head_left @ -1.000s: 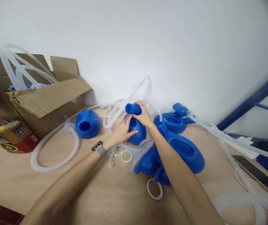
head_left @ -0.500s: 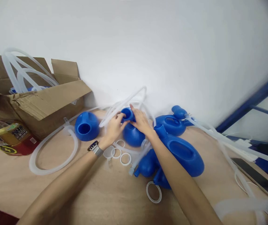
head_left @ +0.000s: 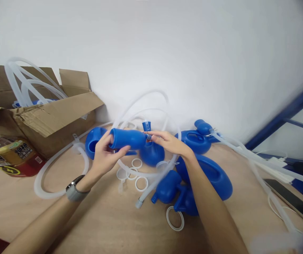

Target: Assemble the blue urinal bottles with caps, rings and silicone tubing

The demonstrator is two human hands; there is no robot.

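Note:
My left hand (head_left: 106, 151), wearing a watch, grips a blue plastic funnel-shaped piece (head_left: 129, 139) held sideways, wide mouth to the left. The fingers of my right hand (head_left: 164, 139) pinch the ribbed narrow end of that piece; anything small between them I cannot make out. Just behind stands a blue bottle (head_left: 152, 155), partly hidden, its neck upright. To the left, another blue container (head_left: 90, 135) is partly covered by my left hand. Translucent tubing (head_left: 151, 173) loops around the bottle. White rings (head_left: 141, 184) lie below my hands.
A cardboard box (head_left: 61, 109) of tubing stands at left, beside a labelled jar (head_left: 11, 151). Coiled tubing (head_left: 39, 180) lies before it. Blue bottles (head_left: 212, 176) and smaller blue pieces (head_left: 167, 187) lie at right, near a phone (head_left: 291, 201). A white wall (head_left: 180, 63) rises behind.
The blue funnel-shaped piece has turned from facing me to lying sideways, mouth left. My left hand has moved left with it; my right hand has shifted slightly right onto its narrow end.

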